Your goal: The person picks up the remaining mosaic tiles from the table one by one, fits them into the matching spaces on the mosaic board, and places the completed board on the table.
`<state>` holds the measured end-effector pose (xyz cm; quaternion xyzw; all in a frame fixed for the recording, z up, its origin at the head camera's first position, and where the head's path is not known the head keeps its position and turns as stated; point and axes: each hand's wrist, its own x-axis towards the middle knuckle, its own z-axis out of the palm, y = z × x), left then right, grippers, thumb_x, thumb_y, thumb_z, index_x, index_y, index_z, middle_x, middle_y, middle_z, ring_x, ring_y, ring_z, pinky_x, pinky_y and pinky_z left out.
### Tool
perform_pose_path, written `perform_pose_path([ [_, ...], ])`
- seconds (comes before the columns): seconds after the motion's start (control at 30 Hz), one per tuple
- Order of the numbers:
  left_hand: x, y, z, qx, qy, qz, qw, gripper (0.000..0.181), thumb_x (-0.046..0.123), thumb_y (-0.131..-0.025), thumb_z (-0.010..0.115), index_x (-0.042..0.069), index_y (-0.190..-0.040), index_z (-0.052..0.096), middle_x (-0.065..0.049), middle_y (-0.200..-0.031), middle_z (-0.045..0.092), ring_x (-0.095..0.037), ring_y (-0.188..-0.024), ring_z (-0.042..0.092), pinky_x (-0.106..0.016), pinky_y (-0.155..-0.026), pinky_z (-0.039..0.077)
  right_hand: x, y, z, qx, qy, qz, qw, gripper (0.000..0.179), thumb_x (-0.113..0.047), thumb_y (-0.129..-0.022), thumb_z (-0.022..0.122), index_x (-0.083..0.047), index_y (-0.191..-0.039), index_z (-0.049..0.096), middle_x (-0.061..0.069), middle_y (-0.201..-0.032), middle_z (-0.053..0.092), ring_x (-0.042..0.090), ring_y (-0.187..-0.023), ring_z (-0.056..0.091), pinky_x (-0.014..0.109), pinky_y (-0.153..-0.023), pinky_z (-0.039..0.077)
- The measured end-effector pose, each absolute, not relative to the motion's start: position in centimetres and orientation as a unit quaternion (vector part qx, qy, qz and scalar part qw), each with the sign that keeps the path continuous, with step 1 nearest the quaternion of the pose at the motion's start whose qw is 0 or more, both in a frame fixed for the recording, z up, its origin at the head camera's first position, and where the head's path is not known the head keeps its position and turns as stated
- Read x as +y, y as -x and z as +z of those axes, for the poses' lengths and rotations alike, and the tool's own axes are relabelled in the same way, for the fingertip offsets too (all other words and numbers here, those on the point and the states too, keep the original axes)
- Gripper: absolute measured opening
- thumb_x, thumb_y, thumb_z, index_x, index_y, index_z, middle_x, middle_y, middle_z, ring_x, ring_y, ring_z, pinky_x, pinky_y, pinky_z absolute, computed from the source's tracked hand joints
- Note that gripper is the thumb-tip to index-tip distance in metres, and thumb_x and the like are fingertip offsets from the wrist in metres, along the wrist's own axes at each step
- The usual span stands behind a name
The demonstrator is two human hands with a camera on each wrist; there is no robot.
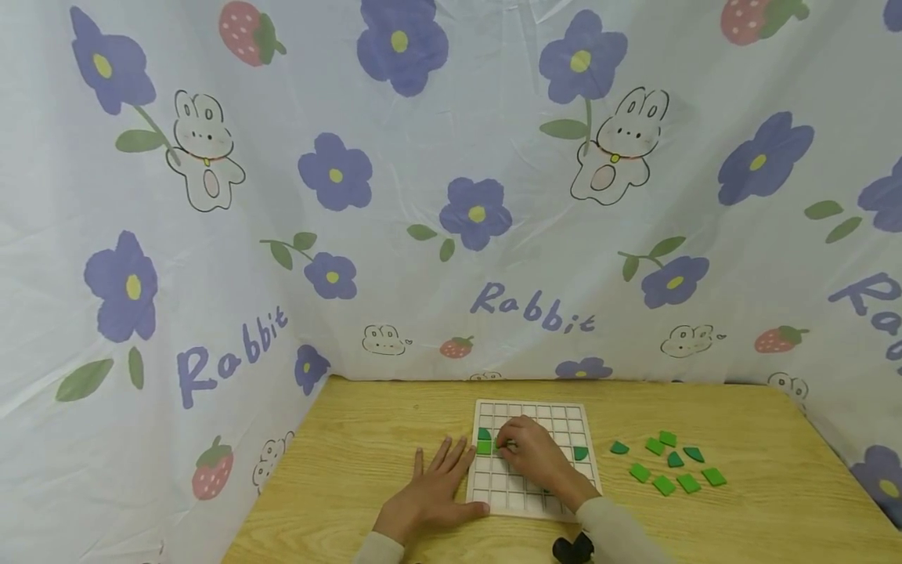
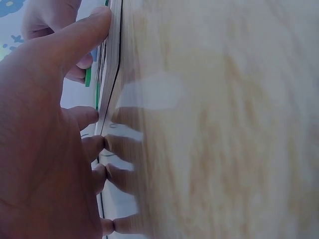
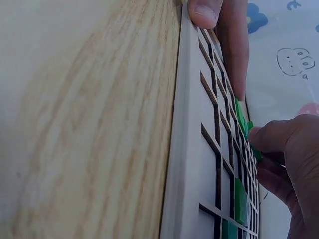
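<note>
A pale wooden grid board (image 1: 493, 484) lies on the table in the head view. My left hand (image 1: 431, 495) rests flat beside its left edge, fingers spread, with the thumb touching the near left corner. Over the grid, my right hand (image 1: 532, 460) pinches a small green tile (image 3: 255, 149) between thumb and fingers; its full shape is hidden. At the board's left sit a dark green rounded piece (image 1: 484, 433) and a light green square (image 1: 484, 447). Another dark green rounded piece (image 1: 580, 453) sits near the right edge. My right wrist partly covers one more green piece.
Several loose light green squares (image 1: 665, 486) and dark green rounded pieces (image 1: 694, 454) are scattered on the wooden table (image 1: 366, 439) to the board's right. A black object (image 1: 572, 548) shows by the near edge. Printed cloth (image 1: 423, 258) hangs behind the table.
</note>
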<state>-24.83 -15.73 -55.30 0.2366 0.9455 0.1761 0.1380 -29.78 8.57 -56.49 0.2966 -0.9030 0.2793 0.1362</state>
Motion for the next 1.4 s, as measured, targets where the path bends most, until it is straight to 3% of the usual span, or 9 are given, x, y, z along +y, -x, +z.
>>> perform_pose_path([
  [0.17,-15.6,24.9,-55.3,0.946,-0.237,0.176,0.137,0.101,0.074,-0.098,0.057,0.017,-0.173,0.021,-0.008,-0.181,0.012,-0.038,-0.168,0.008,-0.080,-0.125,0.001,8.4,29.8,-56.5,-0.909,-0.295,0.268,0.121,0.008,-0.009,-0.093,0.084,-0.015,-0.095,0.080,-0.004,-0.103,0.075,0.015,-0.103,0.069,0.042,-0.101,0.060],
  [0.3,-15.6,24.9,-55.2,0.946,-0.235,0.174,0.137,0.101,0.074,-0.098,0.057,0.017,-0.173,0.021,-0.008,-0.181,0.012,-0.038,-0.168,0.008,-0.080,-0.125,0.001,8.3,29.8,-56.3,-0.912,-0.299,0.255,0.116,0.008,-0.008,-0.093,0.083,-0.014,-0.097,0.080,-0.003,-0.102,0.075,0.015,-0.100,0.069,0.040,-0.096,0.061],
  [0.5,-15.6,24.8,-55.0,0.946,-0.238,0.174,0.136,0.101,0.073,-0.098,0.057,0.016,-0.172,0.021,-0.009,-0.181,0.012,-0.039,-0.168,0.008,-0.080,-0.125,0.001,8.4,29.7,-55.9,-0.913,-0.313,0.233,0.121,0.006,-0.009,-0.093,0.082,-0.014,-0.096,0.082,-0.003,-0.103,0.076,0.016,-0.101,0.069,0.044,-0.106,0.057],
  [0.7,-15.6,24.9,-55.1,0.945,-0.237,0.176,0.138,0.101,0.075,-0.098,0.056,0.017,-0.173,0.021,-0.009,-0.181,0.012,-0.039,-0.168,0.007,-0.080,-0.125,0.000,8.6,29.5,-55.6,-0.914,-0.323,0.222,0.105,0.006,-0.008,-0.094,0.082,-0.013,-0.097,0.084,-0.002,-0.104,0.071,0.016,-0.099,0.066,0.039,-0.096,0.061],
  [1.1,-15.6,24.9,-55.3,0.947,-0.236,0.170,0.137,0.101,0.077,-0.097,0.055,0.019,-0.173,0.021,-0.009,-0.181,0.012,-0.039,-0.168,0.007,-0.081,-0.124,0.001,8.7,29.4,-55.6,-0.916,-0.325,0.213,0.098,0.008,-0.007,-0.094,0.081,-0.013,-0.098,0.084,-0.001,-0.104,0.073,0.016,-0.099,0.069,0.049,-0.114,0.052],
  [1.4,-15.6,24.8,-55.3,0.947,-0.235,0.168,0.141,0.100,0.077,-0.097,0.054,0.020,-0.173,0.020,-0.008,-0.181,0.012,-0.038,-0.168,0.008,-0.080,-0.124,0.001,8.7,29.0,-55.3,-0.918,-0.322,0.210,0.100,0.008,-0.006,-0.095,0.080,-0.011,-0.100,0.084,0.001,-0.104,0.075,0.019,-0.102,0.070,0.051,-0.118,0.049],
])
